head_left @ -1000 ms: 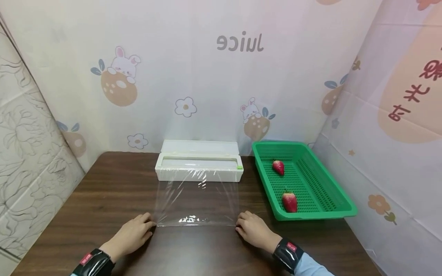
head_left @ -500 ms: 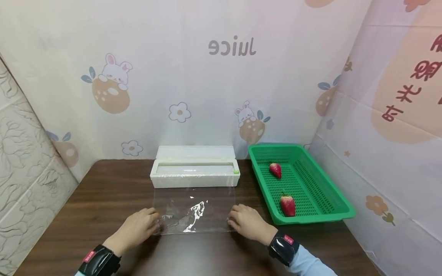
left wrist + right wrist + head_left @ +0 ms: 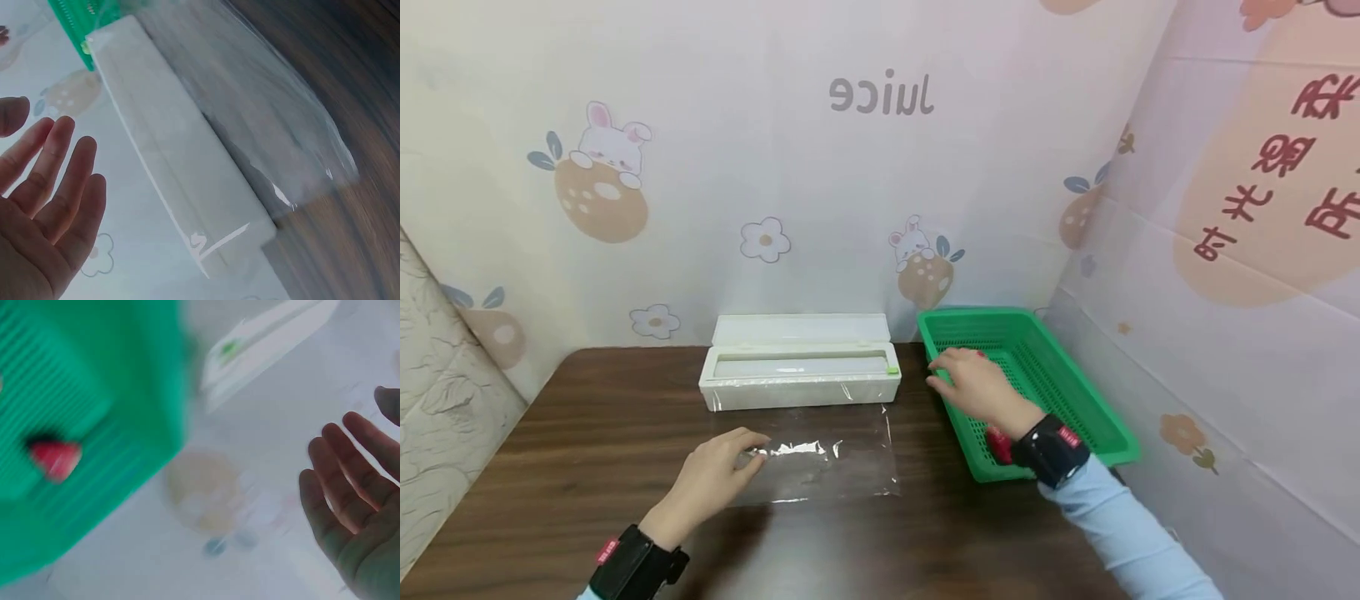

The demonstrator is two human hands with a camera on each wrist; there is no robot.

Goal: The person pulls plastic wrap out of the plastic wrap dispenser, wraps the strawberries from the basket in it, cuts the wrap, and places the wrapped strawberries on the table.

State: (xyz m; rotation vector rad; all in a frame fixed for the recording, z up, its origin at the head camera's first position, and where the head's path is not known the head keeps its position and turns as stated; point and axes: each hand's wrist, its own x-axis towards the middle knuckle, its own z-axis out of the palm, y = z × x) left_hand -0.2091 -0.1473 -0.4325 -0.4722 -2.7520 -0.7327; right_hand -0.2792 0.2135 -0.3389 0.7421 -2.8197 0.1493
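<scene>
A white cling film box (image 3: 801,387) stands open against the back wall, its lid raised. From its front edge a sheet of clear cling film (image 3: 842,467) lies over the dark table. My left hand (image 3: 711,475) hovers by the sheet's left part; the left wrist view shows its fingers loosely bent and holding nothing. My right hand (image 3: 981,387) is over the left side of the green basket (image 3: 1045,358), its fingers relaxed and bare in the right wrist view. One strawberry (image 3: 998,444) shows below the right wrist; another strawberry (image 3: 56,459) appears in the right wrist view.
The dark wooden table (image 3: 587,450) runs back to a printed curtain wall (image 3: 760,150). Another printed sheet (image 3: 1225,333) hangs on the right, close beside the basket. A green slider (image 3: 892,371) sits at the box's right end.
My right hand has let go of the film's right corner and moved up and right over the basket. My left hand has released the left corner and risen slightly. The film now lies slack.
</scene>
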